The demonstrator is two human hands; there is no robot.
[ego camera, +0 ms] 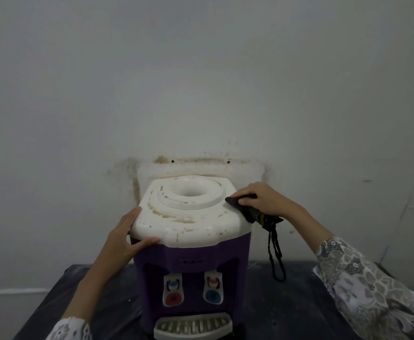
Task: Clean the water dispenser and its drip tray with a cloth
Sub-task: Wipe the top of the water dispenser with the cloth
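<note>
The left hand [125, 238] lies flat on the front left corner of the water dispenser [191, 244]. Its grip is wide open: the fingers are straight and spread, the thumb rests along the front edge of the white lid [188, 217], and it holds nothing.

The right hand [257, 198] is at the right edge of the lid. Its fingers bend over a dark cloth [240, 203] and press it on the lid, so its grip has hold of the cloth. One end of the cloth pokes out past the fingertips. The other end hangs down beside the dispenser, with thin black strings [276, 256] dangling from it.

The dispenser stands on a dark worktop [274, 315], close to a pale wall [201, 82]. Its lid is smooth white plastic with round corners and a round hole in the middle. Brown stains mark the lid. The body below is dark purple. Two white taps sit on the front, one with a red button [173, 298] and one with a blue button [213, 295]. The drip tray [193, 326] sits at the bottom front, pale, curved, with slots across it.

Both sleeves have a grey and white flower pattern.
</note>
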